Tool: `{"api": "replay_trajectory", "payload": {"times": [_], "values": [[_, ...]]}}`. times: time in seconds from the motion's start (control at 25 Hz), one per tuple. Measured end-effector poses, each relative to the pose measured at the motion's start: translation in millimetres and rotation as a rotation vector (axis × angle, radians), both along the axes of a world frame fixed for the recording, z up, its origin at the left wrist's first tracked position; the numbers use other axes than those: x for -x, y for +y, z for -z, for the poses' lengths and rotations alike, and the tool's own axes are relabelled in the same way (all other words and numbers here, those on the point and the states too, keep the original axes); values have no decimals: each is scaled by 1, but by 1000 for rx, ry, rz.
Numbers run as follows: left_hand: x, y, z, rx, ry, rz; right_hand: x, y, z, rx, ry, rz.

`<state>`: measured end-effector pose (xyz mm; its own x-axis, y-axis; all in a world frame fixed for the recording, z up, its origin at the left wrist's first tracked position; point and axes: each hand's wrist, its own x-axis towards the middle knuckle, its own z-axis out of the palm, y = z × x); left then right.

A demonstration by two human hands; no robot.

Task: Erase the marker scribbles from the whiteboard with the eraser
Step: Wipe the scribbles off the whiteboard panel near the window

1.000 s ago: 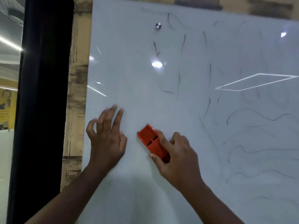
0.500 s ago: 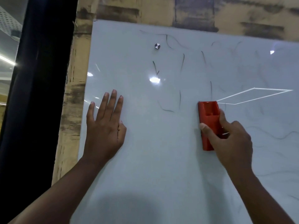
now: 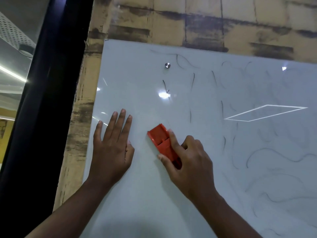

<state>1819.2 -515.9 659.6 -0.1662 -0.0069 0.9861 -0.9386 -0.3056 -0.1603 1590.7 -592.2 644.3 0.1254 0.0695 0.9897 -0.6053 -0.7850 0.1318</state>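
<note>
Two bare arms come up from the bottom edge. The right hand (image 3: 187,162) has its fingers and thumb curled round a small red plastic eraser (image 3: 163,143) and pinches it from both sides. The eraser lies flat against the shiny white whiteboard (image 3: 145,203) and is tilted, with its top end pointing up and to the left. Just to the left of it, the left hand (image 3: 111,148) rests flat on the whiteboard with its fingers straight and spread a little; it holds nothing. The two hands are near each other but apart.

Higher up and over to the right are thin black marker scribbles (image 3: 267,153), some short and straight, some long and wavy. Many look faint and smeared. A small round silver metal stud (image 3: 167,65) sits near the top of the whiteboard, and bright light spots shine on the surface below it. Behind the whiteboard is a tan wall with dark worn patches (image 3: 205,23). To the left stands a wide black frame (image 3: 46,100).
</note>
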Motion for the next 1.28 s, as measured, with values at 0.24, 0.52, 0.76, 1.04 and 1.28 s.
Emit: {"api": "replay_trajectory", "payload": {"times": [0.24, 0.52, 0.76, 1.04, 1.28], "values": [[4, 2, -3, 49, -6, -17, 51, -31, -51, -148, -283, -26], [-5, 1, -79, 112, -20, -54, -5, -11, -74, -37, -265, -81], [-19, -9, -120, 75, -28, -3, -27, -16, -108, 150, -145, 44], [-19, -10, -117, 95, -45, 13, -35, -8, -166, 37, -231, -50], [-20, -9, -118, 94, -58, 11, -13, -13, -138, 71, -171, -45]]}}
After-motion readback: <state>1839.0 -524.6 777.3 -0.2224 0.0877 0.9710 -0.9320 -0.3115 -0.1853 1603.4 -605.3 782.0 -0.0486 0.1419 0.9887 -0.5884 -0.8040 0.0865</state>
